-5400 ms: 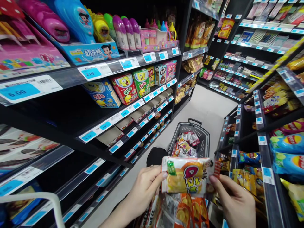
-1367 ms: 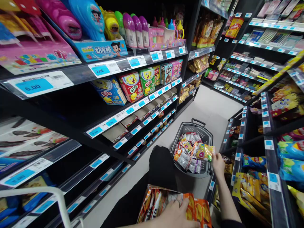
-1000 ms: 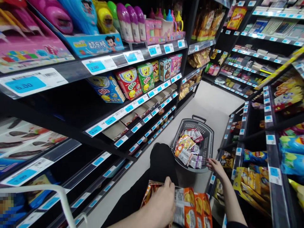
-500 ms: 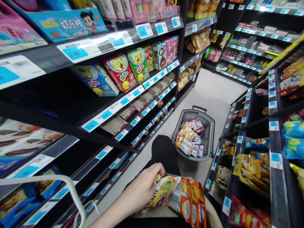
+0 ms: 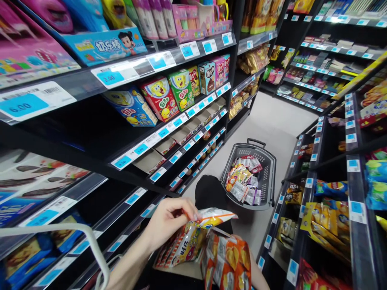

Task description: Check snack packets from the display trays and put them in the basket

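My left hand (image 5: 173,219) is closed in a pinch on the end of a white-and-yellow snack bag (image 5: 216,216), lifted above the others. Under it, several striped snack bags (image 5: 178,249) stand packed together in a cardboard box (image 5: 193,270) at my lap. Orange snack packets (image 5: 229,257) fill the side nearer my right arm. Of my right hand (image 5: 255,268) only the wrist side shows beside these packets; its fingers are hidden behind them.
A grey shopping basket (image 5: 269,177) holding several snack packets (image 5: 242,177) stands on the floor (image 5: 269,117) ahead, by my knee (image 5: 208,191). Shelves with price tags line both sides. A white curved bar (image 5: 90,241) is at lower left.
My left hand has risen and moved left, lifting the end of one snack bag out of the row. The orange packets have shifted slightly left, and the view has tilted a little.
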{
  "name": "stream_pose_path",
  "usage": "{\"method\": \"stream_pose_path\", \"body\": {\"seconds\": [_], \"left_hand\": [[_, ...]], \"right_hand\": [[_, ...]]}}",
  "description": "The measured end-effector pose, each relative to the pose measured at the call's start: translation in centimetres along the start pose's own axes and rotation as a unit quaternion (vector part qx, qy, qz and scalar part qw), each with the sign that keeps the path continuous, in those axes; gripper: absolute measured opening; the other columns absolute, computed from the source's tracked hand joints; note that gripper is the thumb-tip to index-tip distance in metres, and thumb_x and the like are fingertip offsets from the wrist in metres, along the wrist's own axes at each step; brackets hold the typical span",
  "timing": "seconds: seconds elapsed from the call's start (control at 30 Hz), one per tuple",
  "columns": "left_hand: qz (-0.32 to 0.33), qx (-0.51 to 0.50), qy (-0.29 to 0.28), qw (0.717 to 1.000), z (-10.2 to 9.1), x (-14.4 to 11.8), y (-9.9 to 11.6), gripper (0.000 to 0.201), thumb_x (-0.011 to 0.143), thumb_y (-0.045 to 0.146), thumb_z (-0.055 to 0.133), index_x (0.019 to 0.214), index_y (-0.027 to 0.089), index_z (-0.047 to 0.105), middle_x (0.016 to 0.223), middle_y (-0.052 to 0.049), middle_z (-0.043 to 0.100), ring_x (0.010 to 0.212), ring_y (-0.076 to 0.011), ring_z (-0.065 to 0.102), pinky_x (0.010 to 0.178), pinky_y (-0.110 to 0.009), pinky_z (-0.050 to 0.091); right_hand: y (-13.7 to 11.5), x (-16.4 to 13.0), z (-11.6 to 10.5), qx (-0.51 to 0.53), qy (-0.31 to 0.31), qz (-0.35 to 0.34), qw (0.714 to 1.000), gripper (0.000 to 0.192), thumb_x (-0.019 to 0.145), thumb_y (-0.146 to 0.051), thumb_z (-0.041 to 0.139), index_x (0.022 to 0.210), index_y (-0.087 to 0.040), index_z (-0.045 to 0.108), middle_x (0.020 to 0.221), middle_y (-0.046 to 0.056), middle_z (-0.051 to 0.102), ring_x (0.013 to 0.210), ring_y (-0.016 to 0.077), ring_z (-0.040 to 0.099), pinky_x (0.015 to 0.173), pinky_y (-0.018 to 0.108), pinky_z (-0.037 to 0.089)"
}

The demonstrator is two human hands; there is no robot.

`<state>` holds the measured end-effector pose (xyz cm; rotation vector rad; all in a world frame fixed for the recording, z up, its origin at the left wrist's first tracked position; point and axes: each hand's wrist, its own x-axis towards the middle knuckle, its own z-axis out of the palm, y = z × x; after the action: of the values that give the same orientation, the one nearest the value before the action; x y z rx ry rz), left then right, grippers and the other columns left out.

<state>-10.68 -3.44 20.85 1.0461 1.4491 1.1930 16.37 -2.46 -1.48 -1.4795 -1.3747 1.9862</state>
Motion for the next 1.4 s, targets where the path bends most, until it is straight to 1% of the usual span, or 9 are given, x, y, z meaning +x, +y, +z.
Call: {"method": "stream_pose_path", "body": {"seconds": [0.13, 0.3, 0.53, 0.7, 0.87, 1.0, 1.1, 1.2, 1.4], "left_hand": [[0.128, 0.076, -0.042, 0.988, -0.2, 0.0, -0.1, 0.031, 0.081, 0.027, 0.065, 0.051, 0.024, 0.070, 0.060, -0.005, 0.070, 0.077, -0.0236, 0.063, 0.095, -0.049, 0.046], [0.191, 0.126, 0.032, 0.973, 0.6, -0.1, -1.0, 0.038, 0.083, 0.040, 0.065, 0.048, 0.026, 0.071, 0.108, -0.009, 0.065, 0.128, -0.0343, 0.040, 0.108, -0.055, 0.034], [0.237, -0.030, 0.065, 0.969, 3.8, -0.5, -3.3, 0.050, 0.081, 0.043, 0.069, 0.036, 0.021, 0.060, 0.135, 0.001, 0.051, 0.139, -0.0333, 0.032, 0.115, -0.053, 0.028], [0.176, -0.072, 0.123, 0.974, 4.2, -1.0, -2.2, 0.071, 0.072, 0.057, 0.071, 0.024, 0.015, 0.040, 0.136, 0.004, 0.057, 0.135, -0.0363, 0.040, 0.110, -0.052, 0.036], [0.145, -0.017, 0.169, 0.975, 4.0, -1.4, -0.6, 0.078, 0.069, 0.070, 0.064, 0.023, 0.015, 0.034, 0.147, 0.012, 0.045, 0.138, -0.0386, 0.035, 0.111, -0.055, 0.033], [0.113, -0.086, 0.131, 0.981, 3.0, -1.4, 0.0, 0.050, 0.075, 0.043, 0.071, 0.037, 0.017, 0.049, 0.147, 0.005, 0.046, 0.139, -0.0379, 0.034, 0.111, -0.056, 0.030], [0.047, -0.210, 0.012, 0.976, 2.0, -1.0, 0.5, 0.012, 0.066, 0.028, 0.074, 0.063, 0.019, 0.067, 0.145, -0.005, 0.048, 0.131, -0.0409, 0.044, 0.102, -0.057, 0.040], [-0.013, -0.176, -0.101, 0.979, 1.4, -0.5, 0.9, 0.038, 0.064, 0.020, 0.076, 0.101, 0.025, 0.069, 0.130, -0.008, 0.059, 0.112, -0.0332, 0.060, 0.089, -0.045, 0.050], [-0.086, -0.160, -0.170, 0.969, 1.6, 0.0, 1.0, 0.044, 0.067, 0.025, 0.071, 0.110, 0.021, 0.064, 0.112, -0.009, 0.067, 0.097, -0.0280, 0.063, 0.074, -0.032, 0.051]], "right_hand": [[-0.8, 0.2, -1.9, 0.030, 0.035, 0.003, 0.999, 0.063, 0.061, -0.075, 0.064, 0.093, -0.022, 0.072, 0.078, 0.007, 0.072, 0.073, 0.0284, 0.068, 0.070, 0.043, 0.053], [-4.8, -0.4, -4.8, 0.069, 0.101, -0.058, 0.991, 0.058, 0.072, -0.071, 0.062, 0.103, -0.021, 0.065, 0.082, 0.005, 0.069, 0.064, 0.0172, 0.061, 0.065, 0.032, 0.050], [-13.3, -3.8, 1.5, 0.330, -0.155, 0.013, 0.931, 0.061, 0.082, -0.063, 0.058, 0.126, -0.023, 0.047, 0.111, 0.013, 0.068, 0.068, 0.0204, 0.070, 0.056, 0.033, 0.054], [-15.0, -4.6, 4.3, 0.376, -0.116, -0.046, 0.918, 0.076, 0.072, -0.040, 0.081, 0.134, -0.028, 0.038, 0.119, 0.009, 0.066, 0.091, 0.0186, 0.068, 0.076, 0.031, 0.051], [-16.4, -4.5, 4.8, 0.406, -0.207, -0.008, 0.890, 0.104, 0.065, -0.047, 0.083, 0.147, -0.032, 0.020, 0.121, 0.011, 0.066, 0.099, 0.0296, 0.068, 0.078, 0.044, 0.054], [-17.7, -4.5, 2.7, 0.358, -0.070, -0.118, 0.924, 0.116, 0.064, -0.043, 0.085, 0.151, -0.034, 0.010, 0.132, 0.012, 0.060, 0.115, 0.0337, 0.061, 0.089, 0.048, 0.052], [-17.6, -4.5, 0.2, 0.254, 0.030, -0.204, 0.945, 0.087, 0.068, -0.040, 0.082, 0.142, -0.040, 0.038, 0.136, 0.005, 0.059, 0.119, 0.0311, 0.059, 0.096, 0.046, 0.049], [-16.7, -4.3, -2.4, 0.078, 0.071, -0.273, 0.956, 0.045, 0.070, -0.039, 0.081, 0.113, -0.036, 0.070, 0.113, 0.003, 0.073, 0.106, 0.0282, 0.066, 0.092, 0.038, 0.052], [-17.3, -5.3, -6.7, -0.190, 0.017, -0.338, 0.922, 0.056, 0.070, -0.042, 0.079, 0.124, -0.034, 0.064, 0.122, 0.007, 0.069, 0.105, 0.0330, 0.067, 0.085, 0.039, 0.056]]}}
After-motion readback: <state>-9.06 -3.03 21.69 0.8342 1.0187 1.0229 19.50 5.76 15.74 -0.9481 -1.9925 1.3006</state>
